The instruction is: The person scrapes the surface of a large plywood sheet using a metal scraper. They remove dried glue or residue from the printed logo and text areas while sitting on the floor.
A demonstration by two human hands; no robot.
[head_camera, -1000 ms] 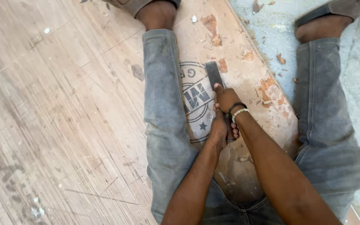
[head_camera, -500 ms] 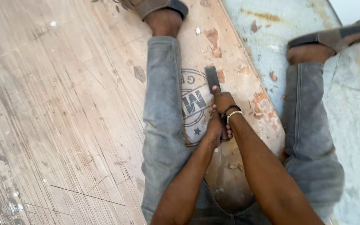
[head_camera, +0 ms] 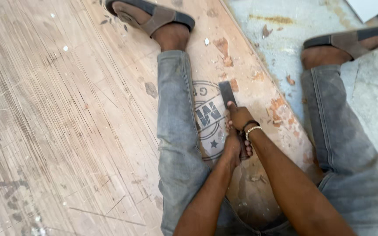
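I stand astride the edge of a plywood sheet [head_camera: 66,109] and look straight down between my legs. Both hands grip one dark flat-bladed scraping tool [head_camera: 227,92], its blade pressed on the plywood beside a round printed stamp [head_camera: 207,116]. My right hand [head_camera: 240,116], with bead and dark bands at the wrist, holds the tool just behind the blade. My left hand [head_camera: 234,146] clasps the handle lower down, and its fingers hide that handle.
My left sandalled foot [head_camera: 152,17] rests on the plywood; my right sandalled foot [head_camera: 351,41] stands on the grey concrete floor [head_camera: 285,48] beyond the sheet's edge. Reddish scraped patches [head_camera: 278,109] and loose chips lie along that edge. A pale board corner [head_camera: 368,6] shows at top right.
The view has shifted so both feet sit lower in frame. The hands and tool have slid slightly up along the plywood, still gripping the same way.
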